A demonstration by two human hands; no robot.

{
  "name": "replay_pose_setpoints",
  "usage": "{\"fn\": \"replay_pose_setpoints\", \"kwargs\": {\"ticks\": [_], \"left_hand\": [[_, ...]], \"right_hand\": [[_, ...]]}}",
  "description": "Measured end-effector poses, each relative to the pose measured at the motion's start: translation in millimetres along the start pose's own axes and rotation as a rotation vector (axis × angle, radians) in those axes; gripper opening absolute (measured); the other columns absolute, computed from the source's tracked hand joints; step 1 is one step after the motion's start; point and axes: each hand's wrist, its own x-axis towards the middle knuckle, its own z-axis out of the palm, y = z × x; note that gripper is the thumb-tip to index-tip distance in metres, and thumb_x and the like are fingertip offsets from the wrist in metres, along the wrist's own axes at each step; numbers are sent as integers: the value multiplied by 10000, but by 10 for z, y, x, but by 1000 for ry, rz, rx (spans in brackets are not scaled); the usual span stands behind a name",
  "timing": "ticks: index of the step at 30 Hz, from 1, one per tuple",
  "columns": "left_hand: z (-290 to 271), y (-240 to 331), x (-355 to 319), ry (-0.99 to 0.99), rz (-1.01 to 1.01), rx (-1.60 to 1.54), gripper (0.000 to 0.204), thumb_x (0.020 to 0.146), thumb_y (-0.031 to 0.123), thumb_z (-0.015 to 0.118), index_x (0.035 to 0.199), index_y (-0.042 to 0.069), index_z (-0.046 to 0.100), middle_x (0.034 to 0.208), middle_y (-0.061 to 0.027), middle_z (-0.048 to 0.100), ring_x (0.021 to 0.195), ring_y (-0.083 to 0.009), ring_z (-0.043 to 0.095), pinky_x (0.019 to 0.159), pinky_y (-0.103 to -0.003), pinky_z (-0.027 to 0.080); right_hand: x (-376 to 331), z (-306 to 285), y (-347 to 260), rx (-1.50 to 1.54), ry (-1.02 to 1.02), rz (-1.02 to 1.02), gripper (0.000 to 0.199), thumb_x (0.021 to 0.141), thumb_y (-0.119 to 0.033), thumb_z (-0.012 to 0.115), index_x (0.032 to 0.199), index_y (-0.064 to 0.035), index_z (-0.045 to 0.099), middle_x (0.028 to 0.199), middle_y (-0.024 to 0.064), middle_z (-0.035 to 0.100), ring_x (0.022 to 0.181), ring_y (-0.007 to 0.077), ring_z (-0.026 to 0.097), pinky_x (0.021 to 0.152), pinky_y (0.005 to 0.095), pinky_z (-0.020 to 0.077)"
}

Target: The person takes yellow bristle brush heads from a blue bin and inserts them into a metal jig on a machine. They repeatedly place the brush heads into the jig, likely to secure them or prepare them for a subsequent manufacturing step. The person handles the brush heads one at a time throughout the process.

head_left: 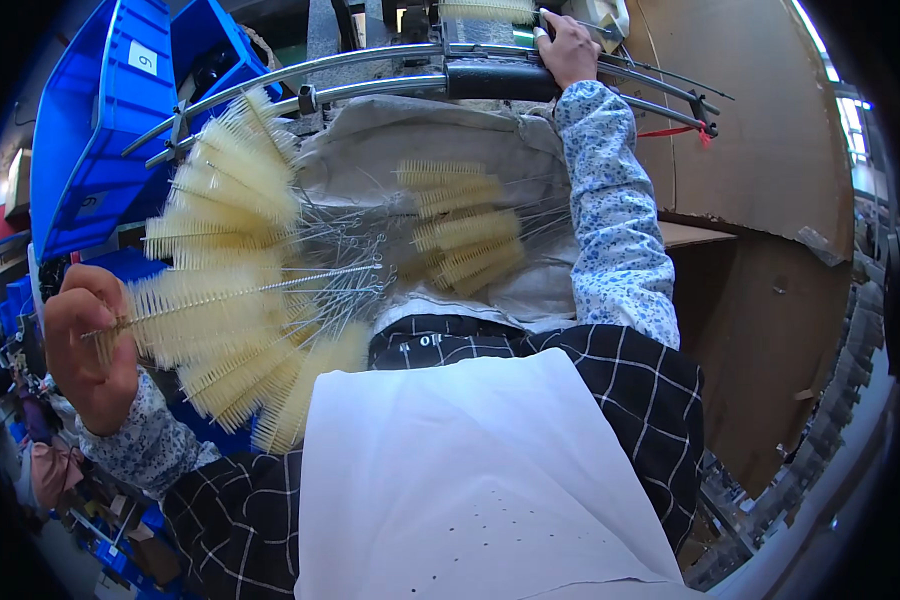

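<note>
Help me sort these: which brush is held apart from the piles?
The brush pinched in the left hand, lifted above the left fan-shaped pile. The smaller pile lies untouched on the cloth.

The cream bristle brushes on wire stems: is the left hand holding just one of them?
No, the left hand grips a fanned bunch of cream bristle brushes.

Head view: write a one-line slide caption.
Left hand fans cream bottle brushes; right hand holds another brush at a machine.

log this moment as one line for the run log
left hand: holds fan of cream brushes by wire stems | right hand: on brush at machine | loose brushes on grey cloth | blue bins left
</note>
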Motion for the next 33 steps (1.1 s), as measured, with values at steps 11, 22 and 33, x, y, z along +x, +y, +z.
{"fn": "replay_pose_setpoints", "kwargs": {"ticks": [11, 22, 33], "left_hand": [[-103, 134, -49, 31, -21, 36, 366, 481, -48, 410, 829, 59, 370, 754, -118, 384, 644, -154, 347, 629, -263, 316], [59, 205, 192, -52, 47, 26, 346, 491, -55, 429, 813, 56, 367, 747, -116, 398, 637, -147, 356, 605, -258, 319], [-113, 28, -68, 65, -68, 63, 300, 541, 1, 451, 821, 59, 360, 784, -116, 384, 667, -145, 344, 652, -268, 308]], "right_hand": [[44, 193, -510, 102, -22, 26, 317, 722, -208, 493, 1023, -122, 543, 971, 55, 553, 904, 257, 531, 761, 431, 404], [119, -36, -1405, 105, -181, 83, 180, 720, -84, 443, 877, -59, 527, 810, 126, 587, 755, 272, 573, 693, 433, 414], [59, 67, -314, 49, -80, 27, 268, 729, -213, 501, 973, -119, 561, 897, 51, 559, 847, 252, 550, 727, 398, 431]]}}
